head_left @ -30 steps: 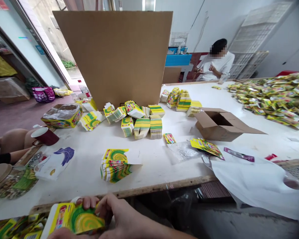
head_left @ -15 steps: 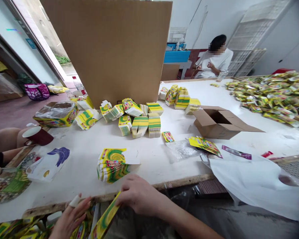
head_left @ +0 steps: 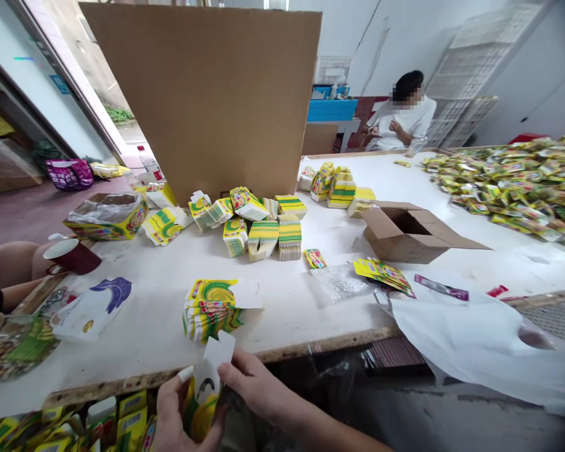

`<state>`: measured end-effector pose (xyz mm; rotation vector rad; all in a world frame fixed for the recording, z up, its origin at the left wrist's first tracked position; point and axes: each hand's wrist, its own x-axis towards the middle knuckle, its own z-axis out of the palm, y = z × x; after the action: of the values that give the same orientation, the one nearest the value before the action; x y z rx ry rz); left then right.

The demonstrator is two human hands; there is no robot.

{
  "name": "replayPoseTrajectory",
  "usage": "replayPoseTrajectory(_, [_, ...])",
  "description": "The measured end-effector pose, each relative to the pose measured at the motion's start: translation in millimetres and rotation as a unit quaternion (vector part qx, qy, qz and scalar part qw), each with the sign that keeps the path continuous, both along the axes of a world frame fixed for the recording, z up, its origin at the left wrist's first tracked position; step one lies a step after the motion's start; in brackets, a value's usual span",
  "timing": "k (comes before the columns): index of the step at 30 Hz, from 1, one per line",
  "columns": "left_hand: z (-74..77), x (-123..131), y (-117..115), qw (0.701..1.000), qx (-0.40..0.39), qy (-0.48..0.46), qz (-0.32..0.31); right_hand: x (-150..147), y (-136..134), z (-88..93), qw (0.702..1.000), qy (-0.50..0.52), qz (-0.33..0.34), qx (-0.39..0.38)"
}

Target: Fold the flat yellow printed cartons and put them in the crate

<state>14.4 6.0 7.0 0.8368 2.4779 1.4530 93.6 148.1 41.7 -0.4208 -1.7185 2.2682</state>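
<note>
Both hands gripped one flat yellow-green carton [head_left: 201, 392] just below the table edge [head_left: 311, 346] — left hand [head_left: 174, 417] clasping its body, right hand [head_left: 252, 386] pinching the white flap, seemingly to steady it — near a stack of cartons [head_left: 210, 309].

Carton stack [head_left: 210, 309] blocks ahead; bare table [head_left: 287, 301] beside it.

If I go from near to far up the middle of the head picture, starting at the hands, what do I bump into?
Folded carton in both hands → flat carton stack → carton bundles → big cardboard sheet.
</note>
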Motion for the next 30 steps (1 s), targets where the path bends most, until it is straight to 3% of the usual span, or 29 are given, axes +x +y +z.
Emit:
replayPoseTrajectory(2, [2.4,2,2,0.997,-0.023,0.073,0.001,-5,-5,-3.5,0.999,0.012,0.029,-0.033])
replayPoseTrajectory(4, [7.0,6,3,0.993,-0.040,0.108,-0.037,-10,-7,-6.5,0.999,-0.029,0.014,-0.021])
replayPoseTrajectory(7, [17.0,11,5,0.990,-0.069,0.074,-0.103,-13,-7,-14.4,0.997,-0.066,0.007,-0.029])
replayPoseTrajectory(9, [23.9,12,6,0.991,-0.090,0.038,-0.093,-12,-6,-19.8,0.998,-0.060,0.008,-0.029])
replayPoseTrajectory(12, [28.8,8,7,0.991,-0.109,0.007,-0.072,-7,-5,-21.2,0.997,-0.012,0.037,0.070])
replayPoseTrajectory(16, [19.1,5,9,0.988,-0.114,0.010,-0.101,-5,-4,-15.8,0.963,0.043,0.115,0.239])
replayPoseTrajectory(21, [13.2,3,5,0.989,-0.134,0.044,-0.042,-9,5,-26.4,0.962,0.011,0.036,0.270])
replayPoseTrajectory(25, [29.4,-8,-8,0.984,-0.164,-0.012,-0.062,-2,18,-33.1,0.932,0.008,0.153,0.327])
replayPoseTrajectory(30, [44.5,-20,-19,0.980,-0.175,-0.033,-0.083,1,38,-11.9,0.917,0.005,0.206,0.341])
